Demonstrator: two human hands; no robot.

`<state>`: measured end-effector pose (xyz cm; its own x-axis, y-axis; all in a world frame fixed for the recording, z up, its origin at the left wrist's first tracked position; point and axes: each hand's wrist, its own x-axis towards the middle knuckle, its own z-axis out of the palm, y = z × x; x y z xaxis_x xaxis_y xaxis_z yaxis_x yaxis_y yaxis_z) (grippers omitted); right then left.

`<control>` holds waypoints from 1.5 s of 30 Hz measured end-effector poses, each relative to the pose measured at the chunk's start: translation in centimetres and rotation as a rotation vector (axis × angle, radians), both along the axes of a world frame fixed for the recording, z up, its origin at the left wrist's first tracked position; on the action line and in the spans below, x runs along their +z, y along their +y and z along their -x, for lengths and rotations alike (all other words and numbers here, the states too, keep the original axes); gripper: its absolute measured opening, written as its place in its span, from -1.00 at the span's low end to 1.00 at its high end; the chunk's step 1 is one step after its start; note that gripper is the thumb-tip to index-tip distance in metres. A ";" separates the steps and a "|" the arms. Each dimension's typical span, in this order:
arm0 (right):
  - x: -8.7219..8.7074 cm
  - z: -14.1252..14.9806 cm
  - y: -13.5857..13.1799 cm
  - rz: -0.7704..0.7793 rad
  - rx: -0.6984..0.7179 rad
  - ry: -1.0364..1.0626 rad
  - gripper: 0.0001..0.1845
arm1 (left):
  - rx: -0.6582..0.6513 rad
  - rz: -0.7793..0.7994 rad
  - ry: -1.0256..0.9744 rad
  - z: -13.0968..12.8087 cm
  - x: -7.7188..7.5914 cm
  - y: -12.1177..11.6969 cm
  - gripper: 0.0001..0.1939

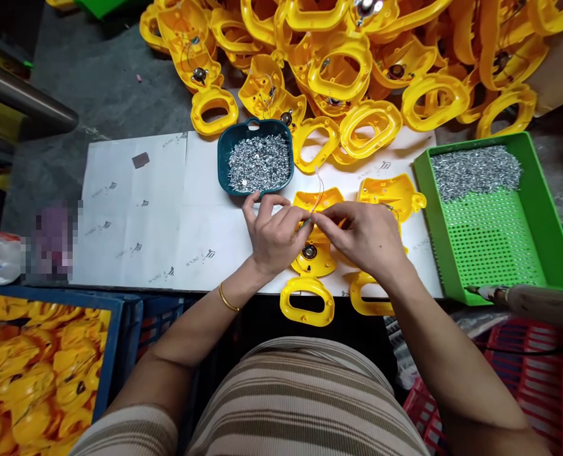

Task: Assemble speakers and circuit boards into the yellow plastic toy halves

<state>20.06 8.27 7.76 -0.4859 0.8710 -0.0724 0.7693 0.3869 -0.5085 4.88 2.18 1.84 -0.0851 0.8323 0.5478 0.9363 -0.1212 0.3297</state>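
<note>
My left hand (278, 234) and my right hand (366, 239) meet fingertip to fingertip over a yellow plastic housing (319, 197). Both are closed in a pinch on thin wires (320, 193), which loop up from the fingertips. A tiny green bit shows at the left fingertips; its kind is hidden. The housing lies open side up, with a round dark metal-centred part (310, 251) in it and an oval handle ring (306, 304) overhanging the table's near edge. Partly under my right hand rests a second yellow housing (390, 193).
A dark teal basket (221, 158) of small screws stands behind my left hand. On the right is a green basket (504, 244) with silvery screws, with a powered screwdriver (537, 301) before it. Yellow housings (338, 63) pile up behind; more fill a blue crate (113, 354).
</note>
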 end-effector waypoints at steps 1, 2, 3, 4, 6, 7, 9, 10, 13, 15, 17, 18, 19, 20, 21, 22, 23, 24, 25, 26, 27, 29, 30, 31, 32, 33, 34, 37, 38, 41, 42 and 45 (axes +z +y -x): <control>-0.1 0.1 -0.1 0.010 -0.005 -0.004 -0.66 | -0.002 0.004 0.007 -0.1 0.0 0.0 -0.85; -0.2 0.2 -0.1 0.019 -0.012 0.000 -0.70 | -0.009 0.011 0.015 -0.1 -0.1 0.0 -0.86; -0.4 0.3 0.0 0.029 -0.019 0.006 -0.75 | -0.021 0.020 0.021 -0.1 -0.1 0.0 -0.86; -0.6 0.3 0.1 0.040 -0.023 0.011 -0.78 | -0.037 0.031 0.025 -0.1 -0.1 0.0 -0.87; -0.8 0.3 0.3 0.061 -0.021 0.019 -0.83 | -0.063 0.042 0.022 0.0 -0.1 -0.1 -0.89; -0.8 0.2 0.4 0.067 -0.015 0.026 -0.83 | -0.066 0.038 0.016 0.0 0.0 -0.1 -0.92; -0.9 -0.1 0.6 0.063 0.025 0.034 -0.83 | -0.089 0.044 0.015 0.2 0.2 0.1 -0.86; -0.9 -0.2 0.6 0.050 0.062 0.029 -0.82 | -0.121 0.059 0.024 0.3 0.3 0.3 -0.76; -0.9 -0.7 0.8 -0.005 0.178 -0.014 -0.80 | -0.218 0.110 0.082 0.6 0.5 0.8 -0.59; -0.8 -0.8 0.8 -0.011 0.200 -0.042 -0.78 | -0.204 0.104 0.113 0.8 0.5 1.0 -0.66; -0.6 -0.7 0.7 0.022 0.176 -0.065 -0.77 | -0.162 0.080 0.122 0.9 0.4 1.1 -0.77; -0.5 -0.6 0.7 0.038 0.157 -0.071 -0.77 | -0.146 0.066 0.117 0.9 0.3 1.0 -0.79; -0.4 -0.5 0.6 0.050 0.138 -0.075 -0.77 | -0.132 0.053 0.110 0.9 0.3 1.0 -0.78; -0.4 -0.4 0.6 0.058 0.124 -0.079 -0.78 | -0.118 0.046 0.100 0.9 0.3 0.9 -0.76; -0.4 -0.4 0.6 0.062 0.115 -0.084 -0.79 | -0.104 0.046 0.092 0.8 0.3 0.7 -0.75; -0.4 -0.3 0.7 0.065 0.116 -0.089 -0.79 | -0.093 0.053 0.083 0.8 0.4 0.7 -0.75; -0.4 -0.3 0.8 0.068 0.120 -0.094 -0.80 | -0.089 0.062 0.076 0.8 0.4 0.6 -0.75; -0.5 -0.3 0.9 0.077 0.127 -0.100 -0.80 | -0.090 0.076 0.069 0.9 0.4 0.5 -0.74; -0.6 -0.3 1.0 0.091 0.134 -0.102 -0.80 | -0.095 0.091 0.063 0.9 0.3 0.5 -0.74; -0.6 -0.4 1.0 0.104 0.138 -0.102 -0.79 | -0.102 0.105 0.058 1.0 0.3 0.5 -0.73; -0.7 -0.4 1.0 0.112 0.138 -0.099 -0.79 | -0.108 0.117 0.056 1.1 0.2 0.5 -0.72; -0.8 -0.5 0.9 0.081 0.128 -0.090 -0.76 | -0.109 0.140 0.065 1.4 0.0 0.5 -0.71; -0.9 -0.6 0.7 0.043 0.118 -0.086 -0.74 | -0.106 0.153 0.074 1.4 0.0 0.5 -0.71; -1.0 -0.7 0.6 -0.003 0.106 -0.084 -0.71 | -0.105 0.166 0.086 1.5 0.0 0.5 -0.71; -1.1 -0.8 0.3 -0.043 0.096 -0.086 -0.68 | -0.108 0.181 0.098 1.5 0.1 0.5 -0.71; -1.2 -1.0 0.1 -0.072 0.090 -0.090 -0.66 | -0.112 0.196 0.109 1.5 0.2 0.4 -0.71; -1.2 -1.1 -0.1 -0.084 0.090 -0.095 -0.65 | -0.118 0.210 0.119 1.4 0.3 0.5 -0.72; -1.2 -1.4 -0.5 -0.071 0.109 -0.106 -0.65 | -0.137 0.247 0.135 1.3 0.7 0.6 -0.72; -1.2 -1.4 -0.6 -0.064 0.113 -0.110 -0.65 | -0.145 0.261 0.136 1.2 0.8 0.7 -0.72; -0.9 -1.4 -0.6 -0.062 0.114 -0.141 -0.63 | -0.173 0.308 0.135 1.2 1.0 1.0 -0.72; -0.8 -1.4 -0.6 -0.064 0.114 -0.161 -0.63 | -0.179 0.322 0.133 1.2 1.0 1.1 -0.72; -0.4 -1.2 -0.6 -0.060 0.121 -0.240 -0.63 | -0.190 0.348 0.124 1.1 1.1 1.3 -0.71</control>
<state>21.26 7.67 7.31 -0.5623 0.8136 -0.1478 0.8110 0.5077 -0.2906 3.73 3.47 2.92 0.1372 0.9641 0.2274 0.9432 -0.1972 0.2674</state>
